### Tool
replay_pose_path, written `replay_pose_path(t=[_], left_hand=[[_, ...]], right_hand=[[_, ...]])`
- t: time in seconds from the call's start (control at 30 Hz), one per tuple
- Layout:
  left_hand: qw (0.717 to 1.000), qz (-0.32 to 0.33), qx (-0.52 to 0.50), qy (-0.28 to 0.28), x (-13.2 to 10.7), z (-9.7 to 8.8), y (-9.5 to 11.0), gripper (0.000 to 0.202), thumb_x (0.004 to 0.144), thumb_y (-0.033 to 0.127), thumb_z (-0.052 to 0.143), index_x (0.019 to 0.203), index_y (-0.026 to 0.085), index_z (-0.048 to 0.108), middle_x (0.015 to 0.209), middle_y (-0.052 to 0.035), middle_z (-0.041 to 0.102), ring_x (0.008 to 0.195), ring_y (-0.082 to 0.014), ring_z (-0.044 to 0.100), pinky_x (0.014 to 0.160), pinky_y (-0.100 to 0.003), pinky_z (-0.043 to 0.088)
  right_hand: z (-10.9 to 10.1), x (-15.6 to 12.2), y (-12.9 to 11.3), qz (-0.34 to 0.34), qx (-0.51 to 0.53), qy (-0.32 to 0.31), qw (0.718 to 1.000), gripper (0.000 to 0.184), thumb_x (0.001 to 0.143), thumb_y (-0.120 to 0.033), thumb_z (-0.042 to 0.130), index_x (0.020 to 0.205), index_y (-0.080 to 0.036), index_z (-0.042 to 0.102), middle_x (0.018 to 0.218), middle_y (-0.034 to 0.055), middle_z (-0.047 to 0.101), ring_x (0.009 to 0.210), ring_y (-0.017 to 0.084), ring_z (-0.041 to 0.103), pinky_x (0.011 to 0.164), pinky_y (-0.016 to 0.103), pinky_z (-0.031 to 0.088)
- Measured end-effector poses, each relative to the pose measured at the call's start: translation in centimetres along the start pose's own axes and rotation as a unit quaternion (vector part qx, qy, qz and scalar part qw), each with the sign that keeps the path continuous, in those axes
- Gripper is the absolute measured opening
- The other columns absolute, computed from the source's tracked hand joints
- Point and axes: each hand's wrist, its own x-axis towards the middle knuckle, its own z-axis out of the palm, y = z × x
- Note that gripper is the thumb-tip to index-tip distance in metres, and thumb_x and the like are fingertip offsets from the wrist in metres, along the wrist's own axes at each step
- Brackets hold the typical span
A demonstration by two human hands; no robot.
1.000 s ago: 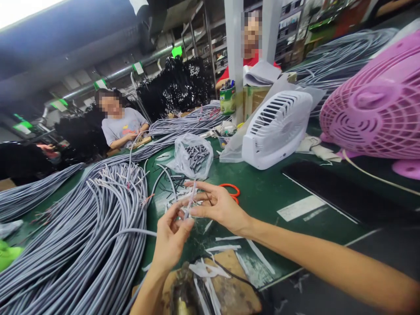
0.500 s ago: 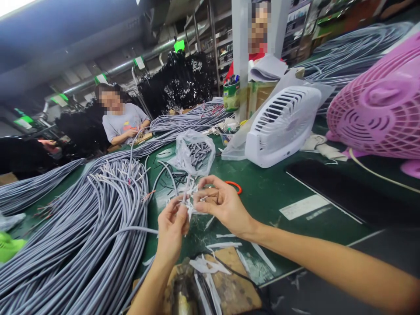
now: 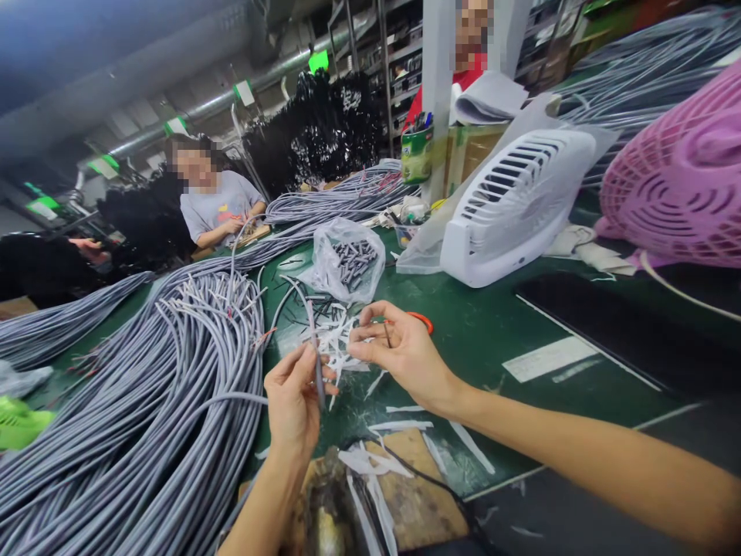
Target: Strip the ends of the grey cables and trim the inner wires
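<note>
My left hand (image 3: 296, 401) is closed on the end of a grey cable (image 3: 316, 347), which it holds upright just above the green table (image 3: 492, 324). My right hand (image 3: 399, 351) is pinched on a small dark sleeve (image 3: 387, 333), a short way to the right of the cable tip. Beneath both hands lie white paper strips (image 3: 336, 340). Behind them stands a clear plastic bag of dark sleeves (image 3: 349, 262). The cable runs back into a big bundle of grey cables (image 3: 162, 401) on the left.
A white fan (image 3: 509, 208) and a pink fan (image 3: 677, 185) stand at the right. Orange-handled scissors (image 3: 422, 319) lie behind my right hand. A worn board (image 3: 411, 510) with strips is near me. Two other people sit across the table, beside more cable bundles.
My hands have drawn apart. The left now holds the cable end upright by itself, while the right has pulled away to the right with a small sleeve. The camera view shifted slightly.
</note>
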Motion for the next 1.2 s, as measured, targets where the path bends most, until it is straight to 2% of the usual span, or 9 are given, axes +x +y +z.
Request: replay_pose_path(t=[0.23, 0.33, 0.4, 0.47, 0.57, 0.67, 0.83, 1.03, 1.2], left_hand=[[0.999, 0.045, -0.001, -0.017, 0.0, 0.2, -0.5, 0.037, 0.046, 0.035, 0.08, 0.059, 0.014, 0.053, 0.045, 0.0037, 0.058, 0.026, -0.0033, 0.041, 0.023, -0.011, 0.028], [0.997, 0.062, 0.017, -0.034, -0.1, 0.1, -0.6, 0.04, 0.051, 0.039, 0.078, 0.061, 0.015, 0.048, 0.045, 0.0055, 0.056, 0.024, -0.0026, 0.038, 0.023, -0.011, 0.025], [0.996, 0.076, 0.041, -0.038, -0.2, -0.1, -0.8, 0.04, 0.055, 0.042, 0.076, 0.063, 0.016, 0.047, 0.045, 0.0054, 0.057, 0.023, -0.003, 0.038, 0.023, -0.011, 0.024], [0.993, 0.091, 0.067, -0.045, -0.3, -0.2, -1.0, 0.038, 0.06, 0.044, 0.073, 0.064, 0.016, 0.047, 0.044, 0.0062, 0.056, 0.021, -0.0031, 0.037, 0.023, -0.011, 0.024], [0.986, 0.106, 0.1, -0.075, -0.3, -0.4, -1.5, 0.035, 0.066, 0.046, 0.068, 0.064, 0.017, 0.048, 0.034, 0.011, 0.041, 0.02, -0.0034, 0.033, 0.023, -0.012, 0.023], [0.981, 0.122, 0.13, -0.081, -0.2, -0.3, -1.8, 0.033, 0.068, 0.046, 0.067, 0.066, 0.016, 0.052, 0.039, 0.01, 0.041, 0.029, -0.0036, 0.038, 0.03, -0.013, 0.03], [0.982, 0.138, 0.098, -0.087, 0.3, -0.3, -1.6, 0.028, 0.066, 0.039, 0.072, 0.067, 0.014, 0.059, 0.066, 0.0029, 0.055, 0.064, -0.0051, 0.051, 0.063, -0.012, 0.042], [0.979, -0.019, -0.111, -0.172, 0.3, -0.5, -0.2, 0.026, 0.067, 0.025, 0.073, 0.067, 0.014, 0.049, 0.065, 0.0056, 0.045, 0.043, 0.0009, 0.032, 0.045, -0.01, 0.034], [0.976, 0.002, -0.155, -0.15, 0.7, -0.8, 0.9, 0.017, 0.076, 0.019, 0.064, 0.069, 0.014, 0.048, 0.062, 0.006, 0.04, 0.04, 0.001, 0.031, 0.039, -0.008, 0.031]], right_hand=[[-0.2, 0.3, 0.2, -0.044, -0.048, -0.003, 0.998, 0.035, 0.058, -0.027, 0.074, 0.078, -0.019, 0.046, 0.064, -0.0042, 0.058, 0.047, 0.005, 0.045, 0.046, 0.019, 0.037], [-0.4, 0.0, 0.3, -0.134, -0.132, 0.057, 0.98, 0.028, 0.065, -0.025, 0.069, 0.082, -0.019, 0.048, 0.068, -0.0036, 0.057, 0.042, 0.004, 0.039, 0.041, 0.018, 0.034], [-0.6, -0.5, 0.4, -0.259, -0.228, 0.089, 0.934, 0.018, 0.07, -0.02, 0.065, 0.081, -0.02, 0.051, 0.07, -0.0027, 0.059, 0.041, 0.004, 0.04, 0.04, 0.019, 0.034], [-0.5, -1.2, 0.7, -0.392, -0.32, 0.041, 0.861, 0.011, 0.074, -0.014, 0.06, 0.081, -0.021, 0.054, 0.071, -0.0009, 0.063, 0.048, 0.008, 0.053, 0.047, 0.02, 0.041], [-0.4, -1.7, 1.4, -0.455, -0.411, -0.052, 0.788, 0.013, 0.082, -0.014, 0.053, 0.092, -0.021, 0.059, 0.082, 0.0042, 0.069, 0.073, 0.014, 0.066, 0.063, 0.022, 0.048], [-0.4, -1.4, 2.2, -0.377, -0.46, -0.054, 0.803, 0.018, 0.087, -0.023, 0.048, 0.1, -0.017, 0.059, 0.085, 0.0079, 0.07, 0.071, 0.016, 0.066, 0.06, 0.023, 0.047], [-0.6, -0.4, 2.2, -0.341, -0.436, -0.069, 0.83, 0.02, 0.086, -0.019, 0.044, 0.08, -0.017, 0.063, 0.068, 0.0049, 0.067, 0.057, 0.013, 0.059, 0.055, 0.022, 0.042], [-0.5, -0.2, 1.0, -0.29, -0.432, -0.066, 0.851, 0.021, 0.083, -0.02, 0.047, 0.07, -0.015, 0.062, 0.053, -0.0008, 0.056, 0.043, 0.007, 0.04, 0.047, 0.019, 0.033], [-0.5, -0.3, 0.8, -0.277, -0.425, -0.064, 0.86, 0.021, 0.082, -0.02, 0.048, 0.068, -0.015, 0.063, 0.05, -0.0021, 0.052, 0.042, 0.007, 0.036, 0.046, 0.019, 0.03]])
